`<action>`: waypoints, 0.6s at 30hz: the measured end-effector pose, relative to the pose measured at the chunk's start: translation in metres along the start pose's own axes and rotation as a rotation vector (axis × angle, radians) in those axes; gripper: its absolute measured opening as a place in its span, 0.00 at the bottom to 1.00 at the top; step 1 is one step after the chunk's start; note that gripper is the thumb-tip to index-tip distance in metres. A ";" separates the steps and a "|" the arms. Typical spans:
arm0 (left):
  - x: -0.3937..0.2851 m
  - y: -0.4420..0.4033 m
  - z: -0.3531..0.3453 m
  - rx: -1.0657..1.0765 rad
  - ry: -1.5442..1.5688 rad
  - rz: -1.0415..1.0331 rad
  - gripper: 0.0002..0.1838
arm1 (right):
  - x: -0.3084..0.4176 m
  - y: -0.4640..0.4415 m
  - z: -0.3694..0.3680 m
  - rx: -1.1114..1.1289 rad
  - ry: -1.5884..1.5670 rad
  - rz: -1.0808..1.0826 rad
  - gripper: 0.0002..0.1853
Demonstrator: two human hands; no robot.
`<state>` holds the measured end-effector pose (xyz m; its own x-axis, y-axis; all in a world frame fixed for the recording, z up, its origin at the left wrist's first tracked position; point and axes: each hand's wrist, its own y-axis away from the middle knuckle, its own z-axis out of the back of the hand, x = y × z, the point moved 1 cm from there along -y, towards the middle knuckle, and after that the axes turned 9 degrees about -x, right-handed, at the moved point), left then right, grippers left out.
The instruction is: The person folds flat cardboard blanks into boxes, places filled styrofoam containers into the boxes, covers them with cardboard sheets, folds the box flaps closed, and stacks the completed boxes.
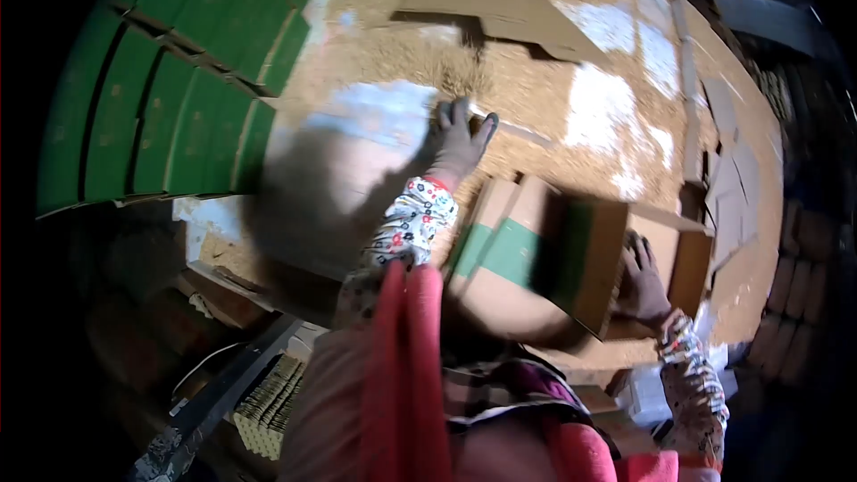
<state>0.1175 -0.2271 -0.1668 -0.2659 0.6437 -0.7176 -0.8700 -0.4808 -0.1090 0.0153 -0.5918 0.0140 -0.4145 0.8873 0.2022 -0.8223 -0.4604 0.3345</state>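
Note:
My left hand (457, 147), in a greyish glove with dark fingertips, reaches over the middle of the table. Its fingers are bent around something pale that is mostly hidden. Just beyond the fingertips is a blurred, straw-coloured bristly patch (461, 71); whether it belongs to what I hold, I cannot tell. My right hand (644, 281) reaches into an open cardboard box (600, 263) and grips its wall, with the thumb hidden. The box is brown with a green band and lies tilted at the table's near edge. Against its left side rest brown-and-green cardboard pieces (504, 250).
Stacked green boxes (161, 116) fill the table's left side. A flat cardboard sheet (500, 13) lies at the back, and cardboard scraps (734, 183) line the right edge. Tan crumbs (536, 80) cover much of the tabletop. A yellowish ridged stack (272, 406) stands below, left of my body.

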 end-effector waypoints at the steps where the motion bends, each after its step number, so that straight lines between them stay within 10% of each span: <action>1: -0.028 0.014 0.004 -0.079 -0.054 0.059 0.34 | -0.005 0.005 0.011 -0.042 -0.303 -0.021 0.42; 5: -0.100 0.095 0.062 -0.072 0.211 -0.100 0.27 | -0.110 0.062 0.053 -0.601 -0.882 -0.226 0.23; 6: -0.123 0.122 0.059 0.120 0.869 0.326 0.25 | -0.151 0.076 0.053 -0.703 -0.992 -0.354 0.23; 8: -0.188 0.162 0.079 0.476 1.067 0.806 0.30 | -0.184 0.076 0.036 -0.392 -1.194 -0.361 0.25; 11: -0.158 0.214 -0.041 0.474 0.272 0.206 0.59 | -0.172 0.036 -0.018 -0.012 -0.894 -0.423 0.30; 18: -0.141 0.192 -0.006 0.556 0.558 0.200 0.46 | -0.126 0.064 -0.036 -0.163 -1.530 -0.441 0.27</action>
<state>-0.0098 -0.4137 -0.0905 -0.3194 0.1150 -0.9406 -0.9461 -0.0946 0.3097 0.0012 -0.7321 -0.0230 0.5358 0.0366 0.8435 -0.8389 -0.0905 0.5368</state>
